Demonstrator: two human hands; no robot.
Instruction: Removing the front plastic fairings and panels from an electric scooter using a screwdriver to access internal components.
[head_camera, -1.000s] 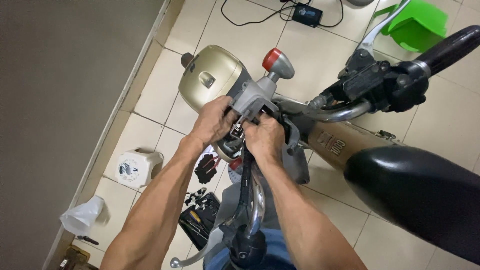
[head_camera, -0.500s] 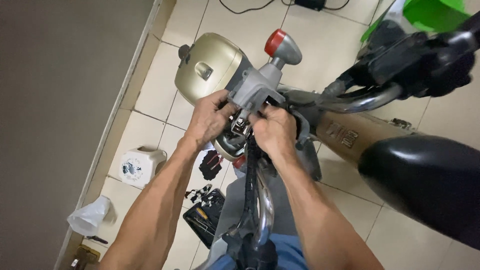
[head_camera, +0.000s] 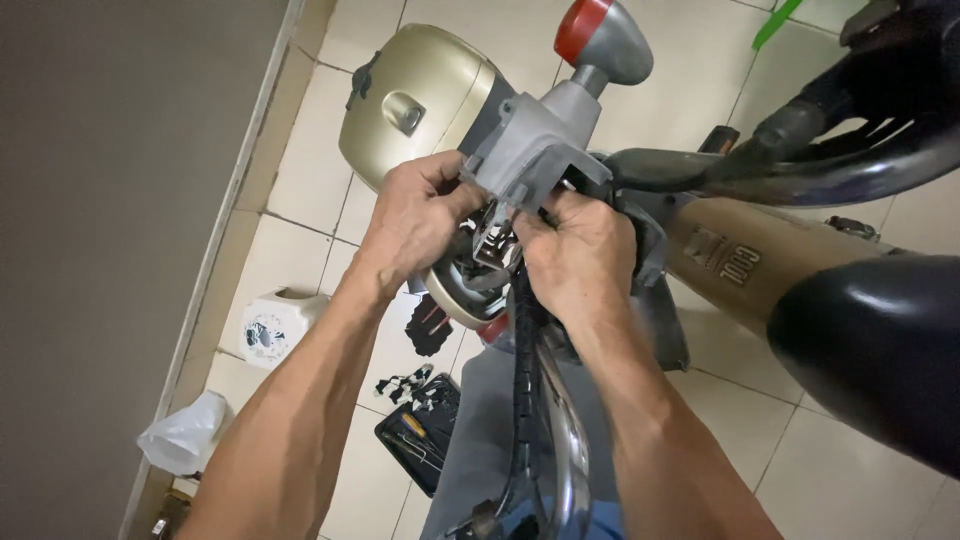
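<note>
Gold headlight shell (head_camera: 420, 100); grey bracket (head_camera: 535, 140); red indicator lens (head_camera: 580, 28); black seat (head_camera: 880, 350).

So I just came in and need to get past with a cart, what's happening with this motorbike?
A person is working with both bare hands at the front of a motorbike. The left hand and right hand grip a grey plastic housing beside the gold headlamp shell, fingers at the wiring beneath it. A black ribbed cable sleeve hangs below. An open tool case, a white container and a plastic bag lie on the tiled floor.
</note>
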